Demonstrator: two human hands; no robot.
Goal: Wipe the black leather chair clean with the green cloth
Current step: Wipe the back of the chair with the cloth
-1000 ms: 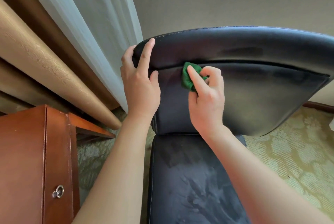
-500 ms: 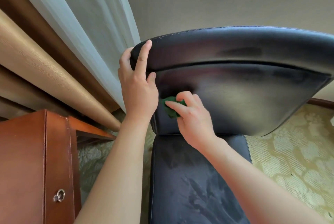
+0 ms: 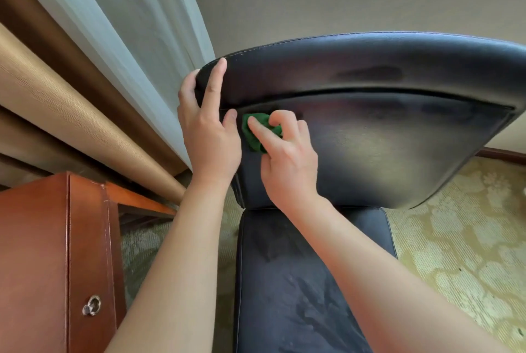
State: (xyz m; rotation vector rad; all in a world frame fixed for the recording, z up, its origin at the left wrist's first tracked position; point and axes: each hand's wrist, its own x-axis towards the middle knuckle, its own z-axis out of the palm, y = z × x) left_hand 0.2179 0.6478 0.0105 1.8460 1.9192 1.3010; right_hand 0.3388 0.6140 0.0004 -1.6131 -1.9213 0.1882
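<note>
The black leather chair (image 3: 384, 136) fills the middle and right of the head view, its backrest tilted toward me and its seat (image 3: 290, 295) below, streaked with damp marks. My left hand (image 3: 206, 130) grips the backrest's upper left corner, fingers over the top edge. My right hand (image 3: 284, 159) presses the small crumpled green cloth (image 3: 256, 133) against the left part of the backrest, just under the headrest seam and right beside my left thumb.
A red-brown wooden cabinet (image 3: 42, 267) with a metal ring pull (image 3: 91, 305) stands at lower left. Brown and sheer white curtains (image 3: 99, 54) hang behind the chair's left side. Patterned yellow-green carpet (image 3: 461, 239) lies to the right, a beige wall behind.
My right hand slid the cloth down and left along the backrest, then back up to just under the seam. My left hand kept its grip on the corner.
</note>
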